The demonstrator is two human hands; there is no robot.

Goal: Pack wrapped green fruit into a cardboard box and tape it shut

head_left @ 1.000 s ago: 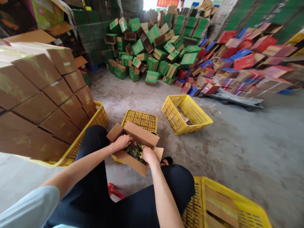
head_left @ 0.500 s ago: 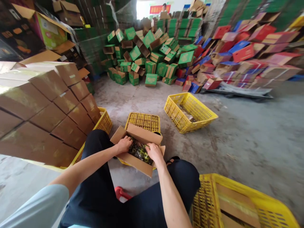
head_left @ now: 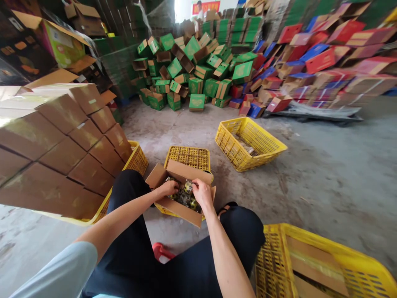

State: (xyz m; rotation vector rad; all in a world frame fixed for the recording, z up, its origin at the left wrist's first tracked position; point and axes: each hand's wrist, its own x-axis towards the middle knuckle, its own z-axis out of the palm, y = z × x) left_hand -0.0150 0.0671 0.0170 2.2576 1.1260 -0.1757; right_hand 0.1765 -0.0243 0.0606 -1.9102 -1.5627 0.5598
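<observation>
An open cardboard box [head_left: 182, 213] with its flaps folded out sits between my knees on an upturned yellow crate [head_left: 187, 155]. Inside lie several small dark-green and yellowish pieces [head_left: 184, 199] in clear, shiny wrapping; their kind is too small to tell. My right hand [head_left: 201, 193] pinches one wrapped piece [head_left: 188, 185] at the box's right side, above the others. Reaching in over the left side, my left hand [head_left: 168, 189] has its fingers bent down among the pieces. Whatever lies under those fingertips is hidden.
Stacked closed cartons [head_left: 62, 153] stand in a yellow crate on my left. One yellow crate [head_left: 249, 142] sits ahead to the right, another [head_left: 279, 265] with cartons by my right knee. Green boxes [head_left: 195, 86] and red-blue boxes [head_left: 319, 62] lie heaped behind; a person [head_left: 200, 10] is far back.
My right hand has lifted a wrapped piece up from the others. My left hand has shifted right, deeper over the contents. The view has swung slightly.
</observation>
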